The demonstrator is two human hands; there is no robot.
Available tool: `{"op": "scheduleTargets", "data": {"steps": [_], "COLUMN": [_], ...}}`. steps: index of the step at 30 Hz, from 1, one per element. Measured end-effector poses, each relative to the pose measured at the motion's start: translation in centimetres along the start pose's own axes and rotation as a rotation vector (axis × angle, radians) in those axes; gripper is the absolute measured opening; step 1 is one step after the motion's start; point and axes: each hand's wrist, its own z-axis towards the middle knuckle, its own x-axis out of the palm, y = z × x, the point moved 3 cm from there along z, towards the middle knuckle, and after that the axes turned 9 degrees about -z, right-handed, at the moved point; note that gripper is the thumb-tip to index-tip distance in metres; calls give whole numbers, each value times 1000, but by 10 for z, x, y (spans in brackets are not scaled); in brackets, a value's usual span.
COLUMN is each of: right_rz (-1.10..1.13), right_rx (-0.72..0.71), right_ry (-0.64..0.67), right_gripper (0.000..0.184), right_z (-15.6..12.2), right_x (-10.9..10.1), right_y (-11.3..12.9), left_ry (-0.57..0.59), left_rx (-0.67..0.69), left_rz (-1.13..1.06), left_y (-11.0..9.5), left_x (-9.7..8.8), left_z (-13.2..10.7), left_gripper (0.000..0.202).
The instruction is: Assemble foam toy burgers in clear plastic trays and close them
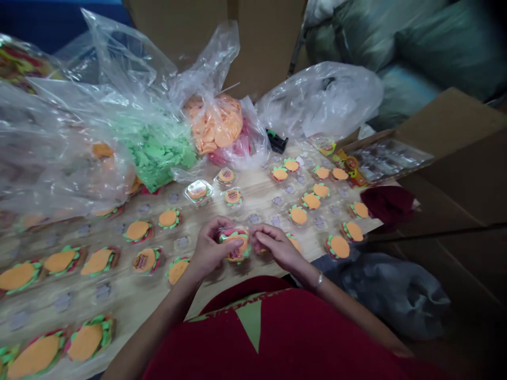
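My left hand [209, 250] is closed around a toy burger in a clear plastic case [241, 249], near the table's front edge. Its thumb lies across the orange bun, and green and red layers show around it. Just to the right, my right hand [279, 245] has its fingers curled together in a pinch beside the case. What those fingertips hold, if anything, I cannot make out. Beyond my hands sit a few closed cases with labels, one of them a labelled burger [233, 197]. An orange burger piece [294, 243] is partly hidden behind my right hand.
Rows of burgers in clear cases [99, 261] cover the wooden table [138, 295]. Clear bags of green pieces [158, 150] and orange buns [217, 124] stand at the back. A black tape dispenser [277, 141] is behind; an open cardboard box [388, 158] holds clear packs at right.
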Motion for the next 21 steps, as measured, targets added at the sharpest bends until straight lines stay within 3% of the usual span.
{"op": "scheduleTargets", "data": {"steps": [4,7,12,16,19,21], "right_rz": [-104,-136,-87,-15,-155,-422], "right_rx": [-178,-218,-244,-189,-180,-168], "right_ry": [-115,-166,-85,2,143,76], "right_gripper": [27,20,17,27,29,24], "right_z": [-4,1,8,24,65,109], "right_x": [-10,-10,-13,-22,-54,-101], "right_y": [16,22,27,24,19,20], "left_ry": [-42,-67,-31,27,22,-20], "left_rx": [-23,-33,-51,-101,-147,-154], "left_rz": [24,-7,45,155,196,206], "left_y": [8,7,1,-1,-2,-2], "left_x": [1,6,10,13,18,20], "left_z": [-2,-3,4,22,42,53], "left_gripper": [37,33,28,27,30,32]}}
